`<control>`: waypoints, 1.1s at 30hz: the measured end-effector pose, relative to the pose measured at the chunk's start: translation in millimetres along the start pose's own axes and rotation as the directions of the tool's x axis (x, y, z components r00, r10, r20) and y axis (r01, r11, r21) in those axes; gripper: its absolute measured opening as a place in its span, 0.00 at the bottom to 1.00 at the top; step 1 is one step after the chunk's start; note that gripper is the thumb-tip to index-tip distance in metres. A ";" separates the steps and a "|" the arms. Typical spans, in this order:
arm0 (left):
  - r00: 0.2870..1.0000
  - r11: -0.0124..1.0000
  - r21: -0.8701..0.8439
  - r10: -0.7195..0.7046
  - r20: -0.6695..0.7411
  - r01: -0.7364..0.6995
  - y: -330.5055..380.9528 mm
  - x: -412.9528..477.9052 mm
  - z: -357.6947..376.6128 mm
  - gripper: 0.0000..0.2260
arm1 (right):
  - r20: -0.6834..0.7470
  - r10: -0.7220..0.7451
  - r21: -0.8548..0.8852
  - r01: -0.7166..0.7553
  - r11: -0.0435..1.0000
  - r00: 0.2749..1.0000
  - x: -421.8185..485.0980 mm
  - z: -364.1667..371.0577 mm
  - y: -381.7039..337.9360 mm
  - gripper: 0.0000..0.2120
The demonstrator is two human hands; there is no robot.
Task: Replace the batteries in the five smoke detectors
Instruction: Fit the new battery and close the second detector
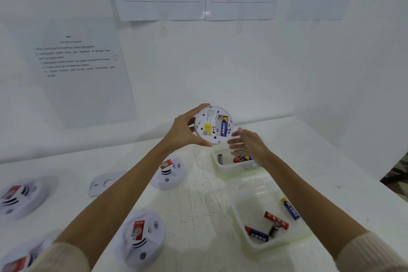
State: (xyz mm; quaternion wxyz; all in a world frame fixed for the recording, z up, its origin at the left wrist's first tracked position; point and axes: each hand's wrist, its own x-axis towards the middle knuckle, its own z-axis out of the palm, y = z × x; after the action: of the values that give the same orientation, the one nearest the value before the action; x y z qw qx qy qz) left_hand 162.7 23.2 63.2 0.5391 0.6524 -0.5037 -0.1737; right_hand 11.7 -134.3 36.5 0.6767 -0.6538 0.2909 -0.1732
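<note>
Detector (213,124) back-up in left hand (184,131) — blue battery (224,126) seated

White letters ending in "CELL" run along the yellow-tipped blue battery (291,209) in the near right tray (254,205). The fitted battery (224,126) in the raised smoke detector (213,124) bears white characters too small to read. The left wall sheet (77,66) shows a numbered list, too blurred to read.
</note>
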 end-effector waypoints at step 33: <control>0.999 0.998 0.061 -0.029 0.043 0.027 -8.2 -10.2 -6.2 0.42 | -0.059 0.013 -0.227 -0.026 0.974 0.998 2.4 23.0 -6.7 0.11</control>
State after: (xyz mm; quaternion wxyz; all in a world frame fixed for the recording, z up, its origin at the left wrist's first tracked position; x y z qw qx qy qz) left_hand 167.0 34.4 55.0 0.5052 0.6714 -0.5113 -0.1803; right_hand 28.9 -118.3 42.1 0.5905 -0.7189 0.3344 -0.1507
